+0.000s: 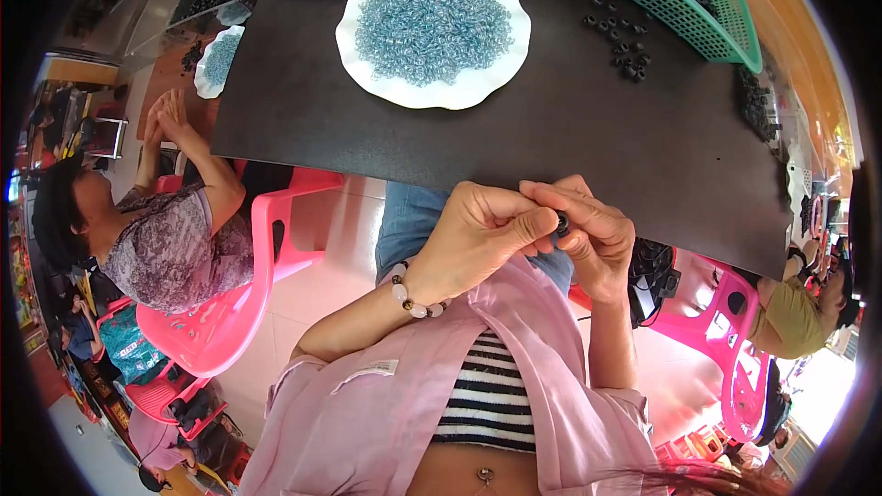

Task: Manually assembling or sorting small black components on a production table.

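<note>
Just off the near edge of the dark table (367,142), my two hands meet in front of my chest. A small round black part (562,224) is pinched between their fingertips, mostly covered by them. My left hand (496,223), below a beaded bracelet (409,298), presses its thumb against the part. From the other side, the thumb and fingers of my right hand (597,234) close on the same piece. Beyond them stands a white wavy-rimmed plate (354,69) heaped with small clear bluish rings (432,26).
Far right, a green plastic basket (742,32) holds many black parts. Several loose black parts (632,60) lie beside it. A smaller plate (204,84) and a clear bin (175,32) are at the far left. A co-worker (179,243) sits left on a pink chair (216,335).
</note>
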A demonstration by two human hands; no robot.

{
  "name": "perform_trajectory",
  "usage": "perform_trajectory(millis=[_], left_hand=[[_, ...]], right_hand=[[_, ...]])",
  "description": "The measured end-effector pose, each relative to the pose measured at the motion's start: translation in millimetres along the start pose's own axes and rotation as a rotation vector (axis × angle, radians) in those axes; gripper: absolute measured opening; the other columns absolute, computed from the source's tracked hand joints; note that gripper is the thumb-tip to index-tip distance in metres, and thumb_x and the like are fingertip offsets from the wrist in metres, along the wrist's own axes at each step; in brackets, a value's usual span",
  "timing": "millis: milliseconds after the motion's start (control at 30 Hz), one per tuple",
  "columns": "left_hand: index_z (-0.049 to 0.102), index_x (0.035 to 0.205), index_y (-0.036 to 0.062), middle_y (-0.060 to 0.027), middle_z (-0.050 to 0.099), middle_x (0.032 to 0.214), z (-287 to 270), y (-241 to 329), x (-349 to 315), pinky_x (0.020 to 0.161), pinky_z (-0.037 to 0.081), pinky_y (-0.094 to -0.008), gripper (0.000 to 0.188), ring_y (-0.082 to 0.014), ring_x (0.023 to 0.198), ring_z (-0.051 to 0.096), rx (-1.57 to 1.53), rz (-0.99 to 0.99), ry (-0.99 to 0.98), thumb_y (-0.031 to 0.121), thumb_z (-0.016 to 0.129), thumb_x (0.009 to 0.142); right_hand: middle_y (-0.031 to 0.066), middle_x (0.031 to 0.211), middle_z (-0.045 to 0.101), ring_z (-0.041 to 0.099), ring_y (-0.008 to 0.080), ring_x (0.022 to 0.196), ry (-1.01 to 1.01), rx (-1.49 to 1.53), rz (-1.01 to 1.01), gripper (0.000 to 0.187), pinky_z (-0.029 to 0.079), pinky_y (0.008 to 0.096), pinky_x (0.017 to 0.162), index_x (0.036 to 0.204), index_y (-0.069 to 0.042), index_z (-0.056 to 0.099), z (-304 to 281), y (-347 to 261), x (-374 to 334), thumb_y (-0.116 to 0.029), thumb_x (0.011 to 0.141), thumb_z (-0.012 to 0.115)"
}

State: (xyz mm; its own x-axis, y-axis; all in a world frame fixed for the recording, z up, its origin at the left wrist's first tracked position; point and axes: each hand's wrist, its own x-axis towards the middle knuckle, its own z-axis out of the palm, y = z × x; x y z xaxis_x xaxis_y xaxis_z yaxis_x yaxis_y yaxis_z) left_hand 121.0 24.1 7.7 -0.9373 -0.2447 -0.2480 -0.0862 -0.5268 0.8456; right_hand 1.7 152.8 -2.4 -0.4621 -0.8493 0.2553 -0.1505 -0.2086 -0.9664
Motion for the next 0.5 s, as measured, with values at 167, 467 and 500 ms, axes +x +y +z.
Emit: perform_trajectory(millis=[167,467,500], left_hand=[[0.07,0.084,-0.0002,-0.0064,0.065,0.07,1,3,-3,0.06,0.048,-0.022,0.029,-0.0089,0.064,0.059,0.01,-0.045,0.011,0.028,0.065,0.088],[0.069,0.079,0.0004,-0.0053,0.063,0.064,7,0,-5,0.054,0.043,-0.0207,0.03,-0.0078,0.059,0.056,0.078,-0.076,0.061,0.029,0.065,0.088],[0.069,0.079,0.0006,-0.005,0.063,0.064,6,-3,-6,0.054,0.042,-0.0208,0.031,-0.0077,0.059,0.056,0.057,-0.08,0.063,0.029,0.064,0.088]], right_hand=[[0.0125,0.103,0.068,0.056,0.0215,0.082,-0.004,-0.271,-0.115,0.04,0.044,0.0309,0.076,0.105,0.002,0.067,-5,-5,0,-0.031,0.082,0.065],[0.0088,0.095,0.069,0.057,0.0235,0.075,-0.06,-0.778,-0.273,0.028,0.048,0.0306,0.066,0.094,0.0,0.068,-10,-29,4,-0.014,0.07,0.071],[0.0079,0.096,0.068,0.056,0.0238,0.075,-0.08,-0.834,-0.31,0.032,0.048,0.0309,0.065,0.096,-0.001,0.068,-11,-28,3,-0.011,0.066,0.073]])
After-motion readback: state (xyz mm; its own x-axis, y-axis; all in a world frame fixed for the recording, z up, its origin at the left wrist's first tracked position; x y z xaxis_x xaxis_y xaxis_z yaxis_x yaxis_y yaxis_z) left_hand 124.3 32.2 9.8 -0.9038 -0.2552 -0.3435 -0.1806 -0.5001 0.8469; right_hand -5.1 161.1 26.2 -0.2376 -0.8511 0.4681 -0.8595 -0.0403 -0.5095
